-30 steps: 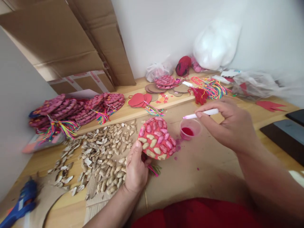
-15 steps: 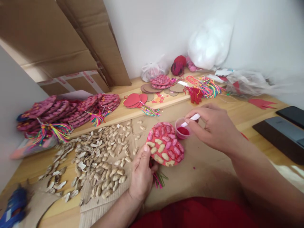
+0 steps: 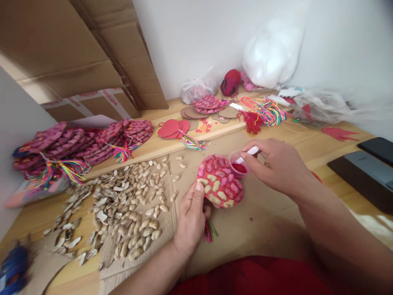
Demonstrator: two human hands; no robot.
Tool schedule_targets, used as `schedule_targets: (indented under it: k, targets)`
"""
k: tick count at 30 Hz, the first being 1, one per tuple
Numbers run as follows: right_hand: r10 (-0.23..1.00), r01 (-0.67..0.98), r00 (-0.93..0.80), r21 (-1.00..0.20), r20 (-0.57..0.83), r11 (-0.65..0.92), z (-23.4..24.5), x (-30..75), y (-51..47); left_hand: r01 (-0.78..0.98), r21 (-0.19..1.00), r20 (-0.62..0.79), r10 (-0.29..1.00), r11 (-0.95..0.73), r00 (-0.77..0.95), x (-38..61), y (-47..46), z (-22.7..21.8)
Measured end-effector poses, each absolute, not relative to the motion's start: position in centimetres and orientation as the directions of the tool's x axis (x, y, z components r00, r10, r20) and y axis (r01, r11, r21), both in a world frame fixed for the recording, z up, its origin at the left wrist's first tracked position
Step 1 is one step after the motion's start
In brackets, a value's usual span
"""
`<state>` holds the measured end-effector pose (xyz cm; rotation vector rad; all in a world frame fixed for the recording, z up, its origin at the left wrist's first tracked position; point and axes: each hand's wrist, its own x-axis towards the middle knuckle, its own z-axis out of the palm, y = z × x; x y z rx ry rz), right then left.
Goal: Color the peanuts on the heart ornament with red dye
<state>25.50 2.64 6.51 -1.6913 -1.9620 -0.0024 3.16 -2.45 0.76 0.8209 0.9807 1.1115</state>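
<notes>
Both grips closed | left hand [image 3: 190, 217] pinches peanut disc [image 3: 220, 186] | right hand [image 3: 276, 166] holds brush [image 3: 251, 151], tip down-left in cup [image 3: 231, 158]

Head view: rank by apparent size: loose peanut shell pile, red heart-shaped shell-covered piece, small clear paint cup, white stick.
1. Pile of loose tan peanut shells, largest.
2. Red heart-shaped piece covered in shells.
3. Small clear plastic cup of red paint and thin white stick: unranked, stick mostly hidden in right hand.
</notes>
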Motion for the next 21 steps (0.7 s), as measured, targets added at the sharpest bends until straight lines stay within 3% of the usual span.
schedule_targets:
  k: [12, 21]
  targets:
    - [0.909, 0.923, -0.058, -0.325, 0.413, 0.207, 6.0, 25.6, 2.9, -0.316, 0.907, -0.251, 0.96, 0.278, 0.122, 2.4, -2.6, 0.4]
    - [0.879, 0.908, -0.142, -0.294, 0.456, 0.299, 6.3, 25.4, 2.6, -0.291, 0.928, -0.208, 0.971, 0.234, 0.12, 1.1, -2.7, 0.7]
